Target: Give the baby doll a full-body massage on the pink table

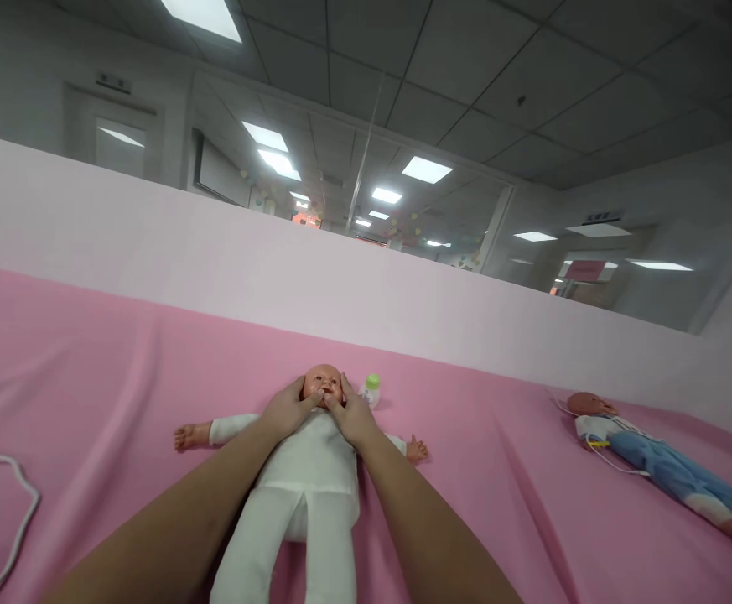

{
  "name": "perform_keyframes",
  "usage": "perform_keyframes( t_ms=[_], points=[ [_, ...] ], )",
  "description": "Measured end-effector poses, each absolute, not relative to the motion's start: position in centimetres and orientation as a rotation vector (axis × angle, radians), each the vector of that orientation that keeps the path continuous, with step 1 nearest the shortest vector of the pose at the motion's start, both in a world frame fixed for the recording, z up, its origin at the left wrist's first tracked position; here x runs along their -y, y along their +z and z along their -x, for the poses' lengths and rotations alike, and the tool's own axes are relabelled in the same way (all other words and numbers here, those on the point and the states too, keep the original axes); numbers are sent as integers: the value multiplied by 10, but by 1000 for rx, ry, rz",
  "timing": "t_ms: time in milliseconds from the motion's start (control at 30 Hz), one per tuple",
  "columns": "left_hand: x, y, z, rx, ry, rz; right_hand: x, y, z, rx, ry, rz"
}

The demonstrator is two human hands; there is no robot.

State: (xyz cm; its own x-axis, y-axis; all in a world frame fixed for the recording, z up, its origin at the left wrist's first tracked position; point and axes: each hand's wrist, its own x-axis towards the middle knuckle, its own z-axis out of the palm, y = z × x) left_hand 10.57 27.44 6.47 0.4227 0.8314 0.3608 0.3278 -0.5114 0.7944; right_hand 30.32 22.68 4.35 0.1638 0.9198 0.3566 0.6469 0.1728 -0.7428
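A baby doll [314, 460] with a white cloth body lies on its back, its arms stretched out to both sides. My left hand [288, 408] cups one side of the doll's head, and my right hand [354, 414] cups the other. Both thumbs press on the doll's face close to the mouth. The fingers curl round the sides of the head and are partly hidden. Just beyond my right hand is a small baby bottle [371, 391] with a green cap.
Pink cloth [466, 470] with folds covers the surface. A second doll [648, 457] in blue and white clothes lies at the right, with thin tubing about it. A white cord [26, 495] curves at the left. Behind stands a low white wall [277, 281] below glass.
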Motion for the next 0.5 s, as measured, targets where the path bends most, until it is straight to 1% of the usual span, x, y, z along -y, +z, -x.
perform_keyframes(
  t_ms=[500],
  points=[
    [-283,54,-111,-1053,1013,-2041,-224,44,-307,1552,312,1536]
  ],
)
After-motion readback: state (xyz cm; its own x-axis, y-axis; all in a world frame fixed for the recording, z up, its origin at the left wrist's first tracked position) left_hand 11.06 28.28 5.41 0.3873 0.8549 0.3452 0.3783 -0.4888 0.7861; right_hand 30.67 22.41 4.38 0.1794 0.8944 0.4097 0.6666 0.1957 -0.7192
